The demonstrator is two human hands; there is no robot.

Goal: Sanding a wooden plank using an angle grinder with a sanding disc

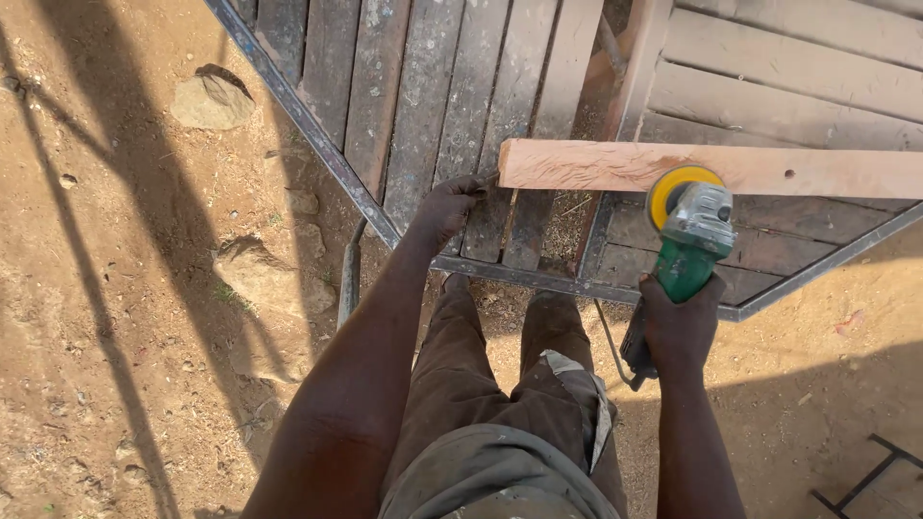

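A long reddish wooden plank [750, 169] lies across a slatted wooden bench top [423, 86]. My left hand [448, 206] grips the plank's left end, fingers curled at its corner. My right hand [679, 325] is closed around the green body of an angle grinder [690, 240]. Its yellow sanding disc [673, 188] rests against the plank's near edge. The grinder's cable hangs down beside my right leg.
The bench top sits in a dark metal frame [317, 135] with angled corners. Sandy ground with stones [212, 100] lies to the left. My legs in brown trousers [500, 404] stand against the frame. A black metal frame piece [865, 476] lies at the lower right.
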